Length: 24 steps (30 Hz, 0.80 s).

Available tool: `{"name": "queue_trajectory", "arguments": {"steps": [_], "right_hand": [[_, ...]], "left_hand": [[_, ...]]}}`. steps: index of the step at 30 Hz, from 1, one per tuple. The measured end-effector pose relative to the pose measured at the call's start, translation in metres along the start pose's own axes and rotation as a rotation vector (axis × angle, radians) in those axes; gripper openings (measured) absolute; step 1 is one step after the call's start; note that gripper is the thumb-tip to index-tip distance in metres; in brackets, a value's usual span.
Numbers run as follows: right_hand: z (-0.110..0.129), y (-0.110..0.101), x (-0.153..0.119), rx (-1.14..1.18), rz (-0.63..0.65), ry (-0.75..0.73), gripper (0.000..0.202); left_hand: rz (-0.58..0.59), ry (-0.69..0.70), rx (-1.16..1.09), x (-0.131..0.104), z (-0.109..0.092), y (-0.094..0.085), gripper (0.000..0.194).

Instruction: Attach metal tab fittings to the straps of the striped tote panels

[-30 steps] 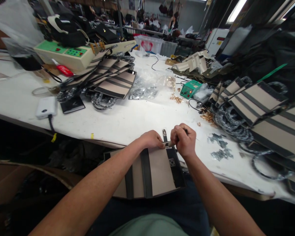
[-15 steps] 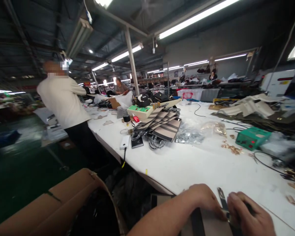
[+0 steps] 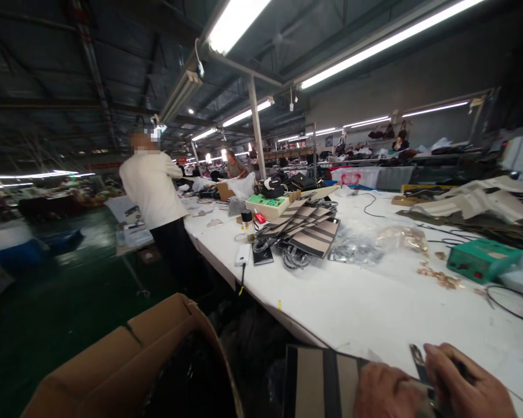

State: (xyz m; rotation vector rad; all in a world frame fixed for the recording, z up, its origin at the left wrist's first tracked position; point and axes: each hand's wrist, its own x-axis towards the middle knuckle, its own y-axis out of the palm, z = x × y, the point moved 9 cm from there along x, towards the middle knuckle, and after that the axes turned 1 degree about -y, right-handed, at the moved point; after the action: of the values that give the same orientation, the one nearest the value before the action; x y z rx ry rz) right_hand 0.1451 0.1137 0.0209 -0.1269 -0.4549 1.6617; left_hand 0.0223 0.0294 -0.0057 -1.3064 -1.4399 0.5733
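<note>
A beige panel with dark stripes (image 3: 310,380) lies at the near table edge, partly cut off by the frame's bottom. My left hand (image 3: 386,390) is on its right part, fingers curled and slightly blurred, closed on the panel. Just to the right, my right hand (image 3: 466,380) is closed around a narrow, shiny metal piece (image 3: 416,355), whose end sticks out up and left from the fingers. The kind of piece cannot be made out, and its lower part is hidden between the hands.
A pile of striped panels with wrapped handles (image 3: 314,232) lies mid-table beside a control box (image 3: 268,204). Gold fittings (image 3: 440,277) and a green box (image 3: 482,258) are at the right. An open cardboard box (image 3: 126,348) stands at lower left; a person (image 3: 154,186) stands beyond.
The view has swung left, shifting everything rightward. My left forearm no longer crosses the panel, and the hand sits lower, showing more of the stripes. My right hand keeps the metal piece.
</note>
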Motion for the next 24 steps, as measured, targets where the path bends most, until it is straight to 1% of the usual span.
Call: {"name": "queue_trajectory", "arguments": {"steps": [2,3,4,6,8,10,13,19,21,24], "right_hand": [[0.013,-0.007,-0.003,0.007,-0.03,-0.029,0.051],[0.021,-0.012,-0.006,0.023,-0.052,-0.038,0.051],[0.029,-0.014,-0.007,0.059,-0.065,-0.046,0.049],[0.04,-0.017,-0.003,0.146,-0.098,-0.076,0.045],[0.035,-0.015,0.006,0.243,-0.125,-0.044,0.041],[0.027,-0.013,0.013,0.3,-0.133,-0.014,0.039],[0.026,-0.013,0.012,0.33,-0.14,-0.014,0.038],[0.025,-0.013,0.011,0.346,-0.129,-0.022,0.038],[0.023,-0.012,0.013,0.337,-0.128,-0.02,0.038],[0.025,-0.012,0.009,0.305,-0.121,-0.011,0.039]], "left_hand": [[-0.017,0.075,-0.023,-0.024,-0.017,-0.009,0.049],[-0.007,0.12,-0.058,-0.035,-0.028,-0.016,0.059],[0.019,0.131,-0.091,-0.044,-0.035,-0.023,0.07],[0.094,0.126,-0.133,-0.052,-0.039,-0.032,0.071],[0.205,0.146,-0.135,-0.049,-0.037,-0.029,0.078],[0.285,0.197,-0.129,-0.045,-0.039,-0.02,0.087],[0.345,0.239,-0.117,-0.043,-0.045,-0.011,0.094],[0.439,0.258,-0.11,-0.041,-0.054,0.0,0.1],[0.477,0.246,-0.102,-0.038,-0.055,0.0,0.097],[0.513,0.237,-0.085,-0.038,-0.057,-0.01,0.091]]}}
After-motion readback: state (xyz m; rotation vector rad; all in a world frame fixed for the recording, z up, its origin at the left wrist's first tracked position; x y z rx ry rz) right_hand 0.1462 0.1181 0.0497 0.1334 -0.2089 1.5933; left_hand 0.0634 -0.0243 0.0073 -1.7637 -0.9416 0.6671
